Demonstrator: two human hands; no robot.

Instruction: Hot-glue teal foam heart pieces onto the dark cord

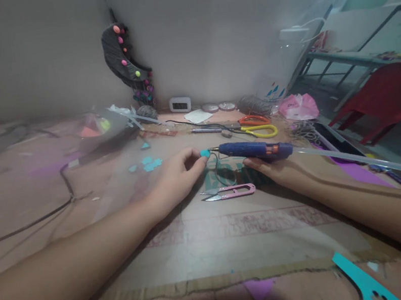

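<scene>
My left hand (177, 174) pinches a small teal foam piece (205, 153) between thumb and fingertips. My right hand (270, 166) grips a blue glue gun (256, 150) lying sideways, its nozzle pointing left, almost at the teal piece. A clear glue stick (359, 159) trails out of the gun's back to the right. Pink thread snips (230, 192) lie on the mat just below and between both hands.
Several loose teal foam bits (149, 163) lie left of my left hand. Orange and yellow scissors (258, 126), a small white clock (180, 103) and a dark decorated craft piece (126, 60) stand by the wall. A red chair (387, 93) is at right, a black cable (42, 212) at left.
</scene>
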